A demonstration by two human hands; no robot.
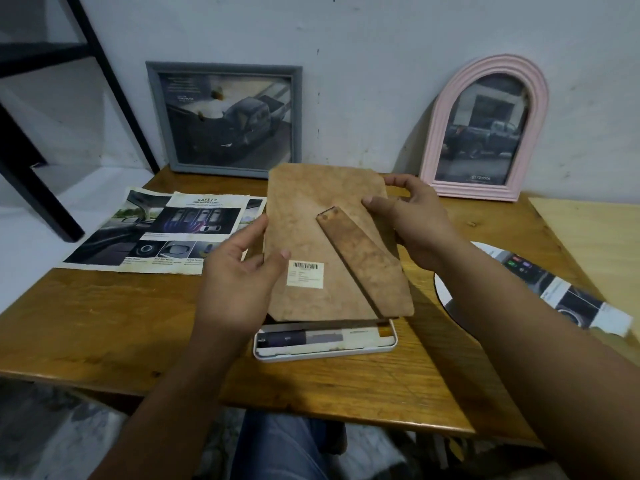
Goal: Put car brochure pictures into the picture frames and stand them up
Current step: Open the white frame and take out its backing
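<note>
We hold a brown fibreboard backing board (311,244) above the wooden table (121,323), its rear face turned up toward us. Our left hand (239,282) grips the board's left edge, thumb curled onto the upper face beside the barcode label (305,274). Our right hand (412,223) grips the upper right edge, thumb on the face and fingers wrapped behind the corner. A hinged easel stand (363,261) runs diagonally across the board from near its centre toward the lower right corner, lying flat against it.

Directly beneath the board, a white picture frame (325,351) lies face down on the table, only its near edge showing; a brochure picture (311,337) rests inside it. The board is lifted clear of this frame at its near edge.

Against the wall (381,46) behind stand two filled frames: a grey rectangular frame (225,119) at left showing a pickup truck, and a pink arched frame (488,129) at right showing another pickup truck with a Toyota logo. Both rest on the far edge of the table, leaning on the wall.

To the left of the board, loose brochure pages (162,233) lie flat, the top one headed "SAFETY". At right, partly under our right forearm, lies a brochure sheet with an arched cut-out (561,296). A pale plywood panel (595,237) occupies the far right. A black metal rack (41,133) stands at upper left.
</note>
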